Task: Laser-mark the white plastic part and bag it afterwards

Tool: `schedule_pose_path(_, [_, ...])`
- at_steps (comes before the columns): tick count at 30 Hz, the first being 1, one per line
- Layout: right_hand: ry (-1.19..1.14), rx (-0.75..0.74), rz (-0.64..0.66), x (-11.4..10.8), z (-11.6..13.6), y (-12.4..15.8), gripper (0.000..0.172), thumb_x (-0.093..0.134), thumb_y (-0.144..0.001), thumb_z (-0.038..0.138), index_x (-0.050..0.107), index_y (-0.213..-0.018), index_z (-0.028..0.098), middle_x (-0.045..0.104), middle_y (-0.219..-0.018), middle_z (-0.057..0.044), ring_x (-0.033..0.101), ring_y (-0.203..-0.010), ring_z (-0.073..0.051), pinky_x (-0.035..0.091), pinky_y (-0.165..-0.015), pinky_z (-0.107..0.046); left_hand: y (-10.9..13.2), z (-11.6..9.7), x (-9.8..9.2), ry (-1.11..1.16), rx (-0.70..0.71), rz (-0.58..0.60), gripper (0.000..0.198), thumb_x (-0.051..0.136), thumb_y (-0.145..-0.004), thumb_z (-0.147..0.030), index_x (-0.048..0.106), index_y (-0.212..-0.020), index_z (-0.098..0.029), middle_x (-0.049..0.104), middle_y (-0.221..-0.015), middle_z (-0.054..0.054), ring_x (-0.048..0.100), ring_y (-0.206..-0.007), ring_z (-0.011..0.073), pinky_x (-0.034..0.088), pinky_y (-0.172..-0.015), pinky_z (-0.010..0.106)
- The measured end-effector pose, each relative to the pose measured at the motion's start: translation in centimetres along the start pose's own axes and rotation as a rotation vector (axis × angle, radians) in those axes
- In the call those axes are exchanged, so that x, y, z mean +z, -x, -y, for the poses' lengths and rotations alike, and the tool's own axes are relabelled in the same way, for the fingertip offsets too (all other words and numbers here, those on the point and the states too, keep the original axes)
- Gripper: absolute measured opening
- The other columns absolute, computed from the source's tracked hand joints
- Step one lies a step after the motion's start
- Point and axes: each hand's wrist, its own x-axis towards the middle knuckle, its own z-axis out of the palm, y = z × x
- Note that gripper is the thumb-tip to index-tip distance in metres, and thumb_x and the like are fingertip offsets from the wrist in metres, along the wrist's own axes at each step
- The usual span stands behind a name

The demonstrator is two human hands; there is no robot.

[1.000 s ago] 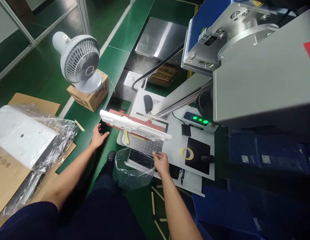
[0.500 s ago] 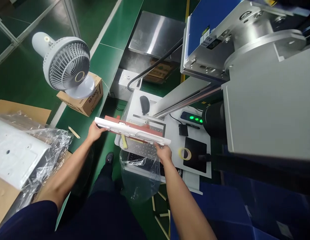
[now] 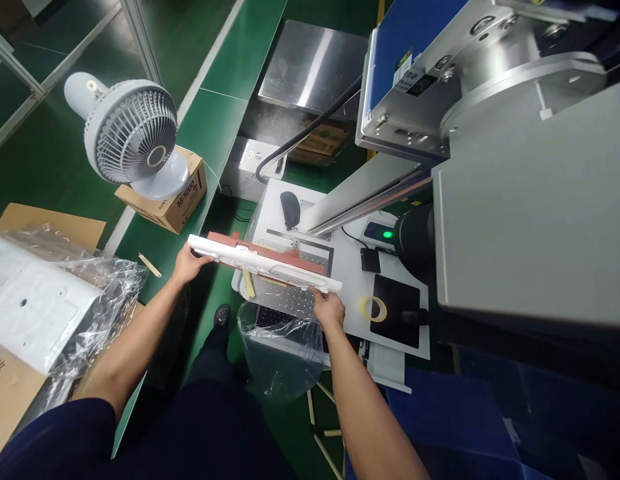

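Note:
A long white plastic panel (image 3: 260, 262) is held by its two ends, seen nearly edge-on. My left hand (image 3: 189, 264) is closed on its left end, and my right hand (image 3: 329, 308) grips the right end from below. Behind the panel's upper edge shows a reddish-brown fixture (image 3: 270, 253); whether the two touch I cannot tell. Beneath them is a perforated metal plate (image 3: 290, 300) on the white machine base. A yellow strip (image 3: 249, 283) hangs just under the panel, and a clear plastic bag (image 3: 283, 360) droops below the plate's front.
A large machine head (image 3: 515, 200) with a black lens barrel overhangs the right. A tape roll (image 3: 374, 309) lies by a black pad (image 3: 405, 312). At left, a fan (image 3: 135, 137) stands on a carton (image 3: 175, 200), near another white panel (image 3: 35, 300) in clear wrap.
My view has shifted slightly, and the machine head now covers more of the green-lit button box. Both hands keep hold of the panel, which has hardly moved.

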Motion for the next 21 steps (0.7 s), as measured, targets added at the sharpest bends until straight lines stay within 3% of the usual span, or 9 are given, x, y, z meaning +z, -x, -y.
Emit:
schedule_pose_path(4, [-0.011, -0.008, 0.025, -0.1, -0.6, 1.6, 0.054, 0.069, -0.094, 0.065, 0.085, -0.111, 0.016, 0.082, -0.111, -0.023, 0.074, -0.112, -0.04, 0.054, -0.095, -0.044, 0.5, -0.1, -0.6, -0.009, 0.03, 0.024, 0.076, 0.1, -0.062, -0.051, 0.069, -0.122, -0.015, 0.08, -0.122, 0.014, 0.074, -0.108, 0.0317, 0.058, -0.097, 0.044])
schedule_pose_path(8, [-0.061, -0.019, 0.054, 0.0, -2.4, 4.5, 0.057, 0.067, -0.094, 0.066, 0.085, -0.115, 0.016, 0.082, -0.114, -0.022, 0.074, -0.114, -0.04, 0.054, -0.096, -0.044, 3.0, 0.5, -1.8, -0.063, -0.021, 0.03, 0.08, 0.1, -0.058, -0.058, 0.07, -0.116, -0.012, 0.08, -0.12, 0.017, 0.074, -0.11, 0.0343, 0.058, -0.099, 0.046])
schedule_pose_path(11, [-0.127, -0.034, 0.082, -0.2, -5.1, 7.1, 0.059, 0.065, -0.093, 0.067, 0.084, -0.115, 0.016, 0.082, -0.118, -0.023, 0.074, -0.115, -0.042, 0.054, -0.095, -0.045, 7.0, 0.2, -3.0, -0.126, -0.02, 0.021, 0.081, 0.099, -0.059, -0.063, 0.072, -0.116, -0.012, 0.081, -0.119, 0.017, 0.074, -0.112, 0.0357, 0.057, -0.101, 0.048])
schedule_pose_path(14, [-0.206, -0.035, 0.107, -0.9, -9.5, 10.1, 0.062, 0.064, -0.088, 0.07, 0.084, -0.108, 0.015, 0.081, -0.115, -0.024, 0.075, -0.113, -0.044, 0.056, -0.093, -0.047, 12.8, -2.2, -4.5, -0.166, 0.03, 0.047, 0.081, 0.098, -0.062, -0.066, 0.074, -0.119, -0.013, 0.082, -0.119, 0.016, 0.074, -0.114, 0.0373, 0.057, -0.106, 0.051])
schedule_pose_path(17, [-0.31, -0.053, 0.126, -2.1, -15.1, 13.1, 0.07, 0.061, -0.083, 0.079, 0.082, -0.103, 0.015, 0.082, -0.112, -0.024, 0.075, -0.113, -0.045, 0.058, -0.093, -0.048, 19.6, -6.4, -6.2, -0.148, 0.098, 0.258, 0.075, 0.094, -0.075, -0.061, 0.074, -0.13, -0.015, 0.079, -0.134, 0.018, 0.072, -0.125, 0.0388, 0.054, -0.115, 0.053])
schedule_pose_path(19, [-0.393, -0.079, 0.134, -2.8, -18.9, 15.0, 0.078, 0.059, -0.079, 0.086, 0.081, -0.106, 0.016, 0.081, -0.117, -0.024, 0.074, -0.12, -0.045, 0.058, -0.098, -0.048, 23.9, -9.5, -6.7, -0.152, 0.183, 0.544, 0.065, 0.088, -0.085, -0.053, 0.074, -0.138, -0.018, 0.07, -0.152, 0.018, 0.064, -0.142, 0.0389, 0.049, -0.122, 0.051])
schedule_pose_path(21, [-0.473, -0.099, 0.141, -2.9, -22.3, 16.8, 0.087, 0.057, -0.077, 0.091, 0.079, -0.115, 0.016, 0.08, -0.127, -0.023, 0.071, -0.129, -0.043, 0.057, -0.106, -0.048, 27.8, -12.1, -6.5, -0.163, 0.254, 0.843, 0.05, 0.083, -0.091, -0.047, 0.077, -0.132, -0.02, 0.066, -0.157, 0.016, 0.062, -0.143, 0.0376, 0.05, -0.12, 0.046])
